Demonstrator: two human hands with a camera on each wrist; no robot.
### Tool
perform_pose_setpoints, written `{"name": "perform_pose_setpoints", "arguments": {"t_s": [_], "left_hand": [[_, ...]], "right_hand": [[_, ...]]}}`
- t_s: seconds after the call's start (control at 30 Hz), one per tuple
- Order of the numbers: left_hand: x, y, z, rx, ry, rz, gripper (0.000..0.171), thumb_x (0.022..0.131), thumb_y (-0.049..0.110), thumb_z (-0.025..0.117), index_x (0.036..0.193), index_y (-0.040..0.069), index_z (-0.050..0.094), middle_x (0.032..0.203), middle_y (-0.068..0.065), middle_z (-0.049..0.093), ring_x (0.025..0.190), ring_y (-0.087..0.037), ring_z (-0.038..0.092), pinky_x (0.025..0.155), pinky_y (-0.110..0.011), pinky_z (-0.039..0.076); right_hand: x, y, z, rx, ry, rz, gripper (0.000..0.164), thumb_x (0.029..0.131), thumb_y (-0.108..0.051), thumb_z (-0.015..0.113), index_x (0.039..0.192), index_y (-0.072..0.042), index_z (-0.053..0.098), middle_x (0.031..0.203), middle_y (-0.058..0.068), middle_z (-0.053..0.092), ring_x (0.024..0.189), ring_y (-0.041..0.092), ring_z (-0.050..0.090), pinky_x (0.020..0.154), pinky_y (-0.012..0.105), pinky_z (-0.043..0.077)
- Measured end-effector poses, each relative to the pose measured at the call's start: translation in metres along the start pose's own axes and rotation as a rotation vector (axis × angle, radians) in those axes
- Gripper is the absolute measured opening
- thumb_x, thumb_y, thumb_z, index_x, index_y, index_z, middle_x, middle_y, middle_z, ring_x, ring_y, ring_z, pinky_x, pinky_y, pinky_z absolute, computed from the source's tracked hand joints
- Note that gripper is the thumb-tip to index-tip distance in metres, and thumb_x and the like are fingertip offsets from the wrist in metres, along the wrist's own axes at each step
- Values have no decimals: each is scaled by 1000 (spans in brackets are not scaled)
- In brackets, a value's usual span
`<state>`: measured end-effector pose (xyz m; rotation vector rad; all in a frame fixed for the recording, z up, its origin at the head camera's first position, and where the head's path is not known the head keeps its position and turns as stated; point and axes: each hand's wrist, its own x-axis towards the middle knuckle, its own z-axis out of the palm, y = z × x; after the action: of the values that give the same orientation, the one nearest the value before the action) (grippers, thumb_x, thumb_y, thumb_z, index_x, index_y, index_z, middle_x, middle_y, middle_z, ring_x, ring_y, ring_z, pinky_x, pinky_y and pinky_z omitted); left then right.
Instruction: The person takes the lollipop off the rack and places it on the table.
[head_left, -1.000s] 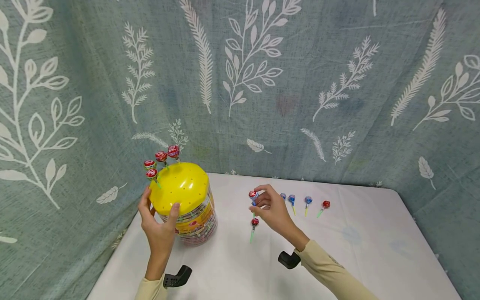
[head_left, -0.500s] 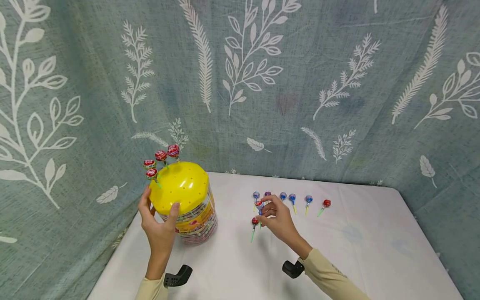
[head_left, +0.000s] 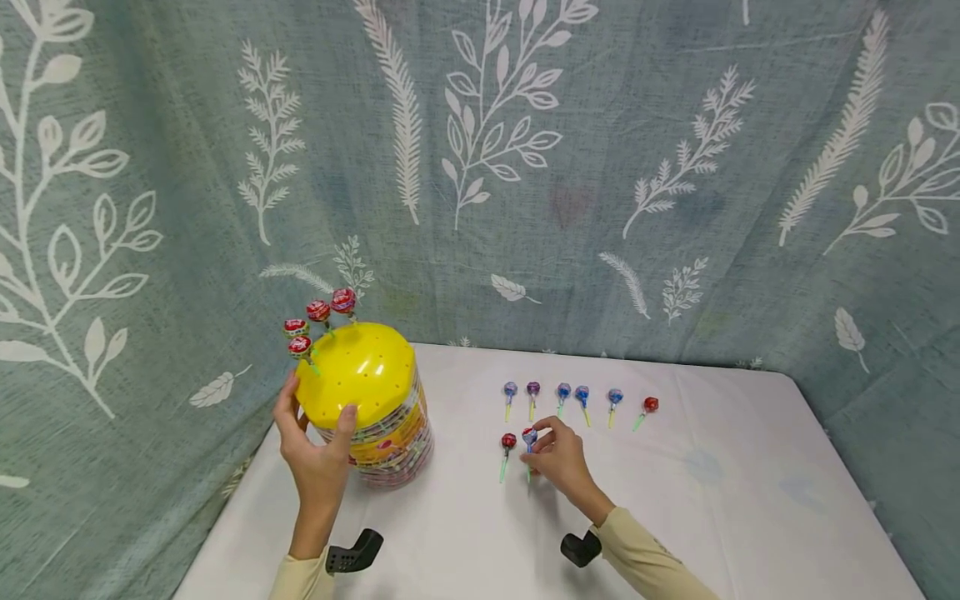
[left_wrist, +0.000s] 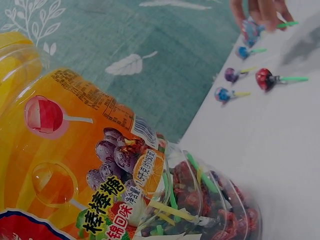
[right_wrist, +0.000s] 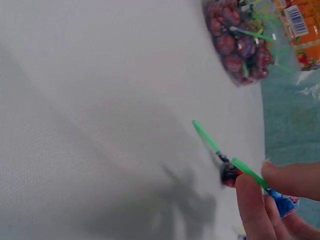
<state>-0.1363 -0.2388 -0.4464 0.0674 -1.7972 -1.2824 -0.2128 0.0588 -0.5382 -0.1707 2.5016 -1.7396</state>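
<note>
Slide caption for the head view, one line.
Left hand holds the yellow-lidded jar; right hand pinches a blue-wrapped lollipop beside a red lollipop on the white table.

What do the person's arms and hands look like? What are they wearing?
The left hand and right hand are bare, with no gloves. The left sleeve and right sleeve are light beige. The left gadget and right gadget at the wrists are black and bent; the left one has little dots. No cables show.
</note>
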Motion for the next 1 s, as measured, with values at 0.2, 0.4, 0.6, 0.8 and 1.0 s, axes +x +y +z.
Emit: {"name": "perform_pose_setpoints", "arguments": {"t_s": [0.2, 0.4, 0.6, 0.8, 1.0], "left_hand": [[1, 13, -1, 2, -9, -9, 74, 79, 10, 65, 142, -4, 30, 144, -18, 37, 131, -21, 33, 104, -32, 28], [1, 13, 0, -3, -9, -5, 74, 79, 10, 65, 142, -4, 30, 144, -18, 37, 132, -22, 33, 104, -32, 28], [1, 8, 1, -14, 0, -1, 73, 78, 11, 65, 142, -3, 31, 144, -17, 37, 131, -21, 34, 103, -31, 28], [1, -19, 0, -8, -8, 1, 77, 78, 12, 68, 145, 6, 30, 146, -7, 37, 131, -20, 33, 103, -31, 29], [0, -31, -1, -6, -5, -13, 77, 78, 15, 70, 145, 17, 32, 145, 2, 37, 132, -20, 33, 103, -30, 29]], "right_hand": [[4, 14, 8, -108, 15, 91, 46, 66, 4, 80, 104, 6, 55, 70, 9, 58, 47, 18, 61, 46, 28, 51], [6, 21, 12, -197, 21, 108, 45, 65, 0, 82, 101, 7, 55, 64, 6, 60, 46, 14, 58, 46, 26, 48], [6, 21, 9, -200, -10, 109, 51, 69, -5, 81, 108, 7, 52, 65, 6, 59, 45, 15, 59, 45, 26, 48], [6, 14, 1, -211, -10, 92, 45, 74, -9, 78, 107, 3, 52, 61, 5, 58, 39, 13, 51, 40, 27, 44], [9, -3, -5, -156, -30, 26, 34, 77, -6, 75, 103, 3, 55, 68, 9, 55, 46, 24, 57, 40, 29, 46]]}}
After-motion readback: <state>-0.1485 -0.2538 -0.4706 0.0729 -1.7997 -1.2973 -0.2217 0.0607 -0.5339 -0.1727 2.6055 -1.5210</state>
